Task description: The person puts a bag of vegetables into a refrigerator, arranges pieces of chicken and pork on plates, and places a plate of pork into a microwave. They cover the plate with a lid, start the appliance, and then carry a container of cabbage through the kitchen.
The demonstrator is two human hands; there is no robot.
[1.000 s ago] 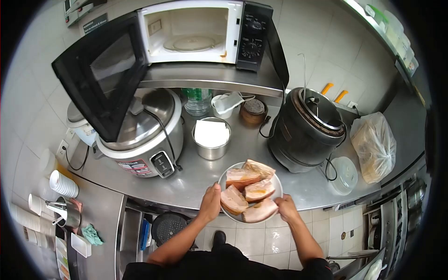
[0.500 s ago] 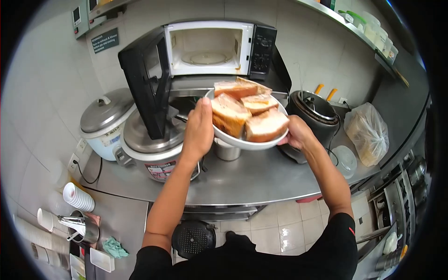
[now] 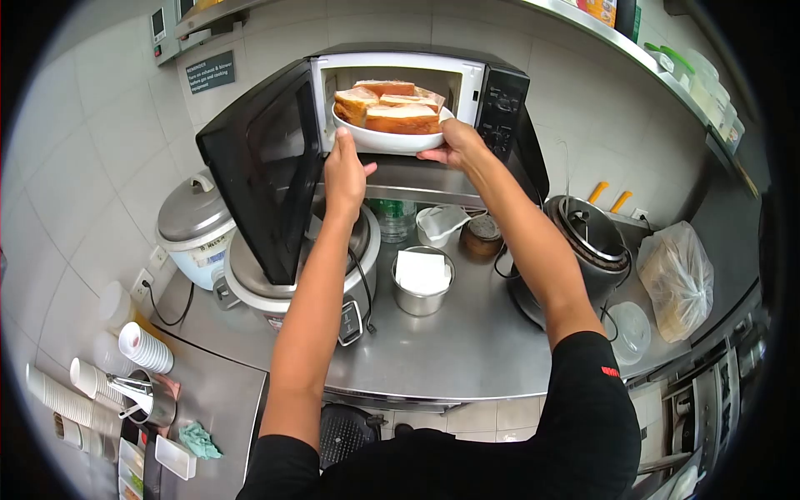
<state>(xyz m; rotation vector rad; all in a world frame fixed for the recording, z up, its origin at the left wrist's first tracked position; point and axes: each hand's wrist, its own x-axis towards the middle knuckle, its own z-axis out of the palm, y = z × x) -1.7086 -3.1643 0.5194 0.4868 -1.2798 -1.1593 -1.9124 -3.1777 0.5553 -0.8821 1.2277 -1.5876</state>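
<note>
A white bowl (image 3: 385, 141) with several thick slabs of browned meat (image 3: 403, 122), perhaps pork belly, is at the mouth of the microwave (image 3: 505, 93). Its back part reaches into the opening. My left hand (image 3: 345, 175) supports the bowl at its left front, the thumb sticking out to the right. At the right end, my right hand (image 3: 457, 143) grips the rim, with fingers under the base. The microwave door (image 3: 260, 158) hangs open to the left, next to my left forearm. The meat and bowl hide most of the microwave's inside.
Below the microwave are a rice cooker (image 3: 242, 265), a metal pot with a white item (image 3: 421, 271) and a brown jar (image 3: 481, 239). A dark cooker (image 3: 583, 242) and a plastic bag (image 3: 677, 283) stand right. Stacked cups (image 3: 146, 347) are at lower left.
Both hands have carried the bowl forward, from over the counter to the microwave opening. The bowl has levelled out, and the view has shifted with the head.
</note>
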